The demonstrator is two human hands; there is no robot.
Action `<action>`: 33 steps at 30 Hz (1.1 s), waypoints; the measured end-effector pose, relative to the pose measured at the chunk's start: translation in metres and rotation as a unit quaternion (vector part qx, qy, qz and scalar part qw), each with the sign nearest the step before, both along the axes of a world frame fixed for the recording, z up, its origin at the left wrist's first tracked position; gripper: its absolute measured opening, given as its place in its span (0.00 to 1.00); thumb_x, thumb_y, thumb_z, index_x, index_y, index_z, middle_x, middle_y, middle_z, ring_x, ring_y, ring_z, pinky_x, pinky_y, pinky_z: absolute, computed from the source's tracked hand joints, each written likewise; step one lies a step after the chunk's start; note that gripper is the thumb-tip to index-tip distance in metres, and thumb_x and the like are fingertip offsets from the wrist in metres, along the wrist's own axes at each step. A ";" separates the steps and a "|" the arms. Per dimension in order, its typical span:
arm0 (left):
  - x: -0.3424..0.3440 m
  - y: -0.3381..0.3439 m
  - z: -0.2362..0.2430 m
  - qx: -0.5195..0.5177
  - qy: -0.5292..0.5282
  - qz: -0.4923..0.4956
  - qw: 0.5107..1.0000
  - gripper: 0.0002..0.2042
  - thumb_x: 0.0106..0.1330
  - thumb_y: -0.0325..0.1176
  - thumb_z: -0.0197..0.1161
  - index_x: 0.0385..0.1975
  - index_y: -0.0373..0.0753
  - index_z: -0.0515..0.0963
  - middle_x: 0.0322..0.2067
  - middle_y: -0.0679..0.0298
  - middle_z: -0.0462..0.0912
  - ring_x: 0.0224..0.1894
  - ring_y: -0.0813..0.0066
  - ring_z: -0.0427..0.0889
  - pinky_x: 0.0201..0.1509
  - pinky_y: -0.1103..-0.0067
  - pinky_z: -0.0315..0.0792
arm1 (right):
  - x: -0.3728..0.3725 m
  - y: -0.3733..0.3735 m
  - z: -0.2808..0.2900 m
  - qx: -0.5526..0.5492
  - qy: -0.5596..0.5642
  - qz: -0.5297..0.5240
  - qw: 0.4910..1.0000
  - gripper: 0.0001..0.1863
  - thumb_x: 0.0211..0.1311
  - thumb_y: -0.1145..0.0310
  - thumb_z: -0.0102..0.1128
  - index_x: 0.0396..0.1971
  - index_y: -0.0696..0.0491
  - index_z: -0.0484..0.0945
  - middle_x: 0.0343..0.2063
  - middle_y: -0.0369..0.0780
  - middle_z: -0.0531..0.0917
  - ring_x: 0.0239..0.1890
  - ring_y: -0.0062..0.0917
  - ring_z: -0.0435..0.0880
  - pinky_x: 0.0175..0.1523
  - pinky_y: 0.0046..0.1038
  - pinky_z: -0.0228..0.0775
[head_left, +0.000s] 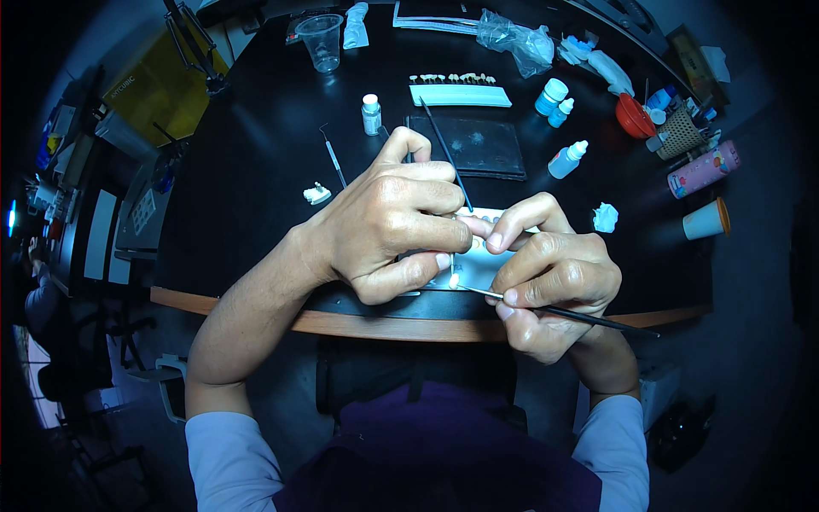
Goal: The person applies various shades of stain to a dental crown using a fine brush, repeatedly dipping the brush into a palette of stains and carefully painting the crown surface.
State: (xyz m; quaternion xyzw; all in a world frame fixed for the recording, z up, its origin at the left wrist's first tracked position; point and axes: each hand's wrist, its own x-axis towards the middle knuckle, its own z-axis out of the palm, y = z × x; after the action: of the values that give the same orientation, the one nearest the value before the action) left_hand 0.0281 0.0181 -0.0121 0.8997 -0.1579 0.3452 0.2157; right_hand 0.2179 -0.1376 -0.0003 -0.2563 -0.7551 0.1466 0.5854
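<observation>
My left hand (401,222) is closed, pinching a thin pin with a small, bright white, tooth-shaped piece (454,280) at its lower end. My right hand (554,286) grips a fine brush (589,318) with a dark handle. The brush tip points left, at or very near the white piece; contact is too small to make out. Fingers of both hands meet above a pale palette (479,266), which they partly cover. Behind them a second slim brush (445,154) lies slanted across a dark flat tile (482,145). A small dental model (316,194) sits left of my left wrist.
A white holder (461,95) carries a row of tooth-shaped tabs. Around it stand a white-capped bottle (371,115), a dropper bottle (567,160), a blue jar (551,96) and a clear cup (321,44). Crumpled tissue (605,217) and a paper cup (706,219) are right. The wooden edge (384,326) is near.
</observation>
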 end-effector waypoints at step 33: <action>0.003 -0.002 -0.003 0.022 -0.011 0.045 0.999 0.10 0.51 0.40 0.61 0.24 0.43 0.84 0.22 0.66 0.76 0.27 0.69 0.72 0.47 0.63 0.59 | -0.008 -0.002 -0.001 -0.008 -0.042 -0.027 0.999 0.08 0.44 0.82 0.75 0.27 0.58 0.90 0.26 0.40 0.90 0.45 0.36 0.87 0.59 0.47 0.83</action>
State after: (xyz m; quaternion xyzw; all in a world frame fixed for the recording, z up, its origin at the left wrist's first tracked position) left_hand 0.0309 0.0161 -0.0154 0.9066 -0.1269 0.3608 0.1784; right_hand 0.2099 -0.1401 -0.0010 -0.2878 -0.7704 0.1259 0.5548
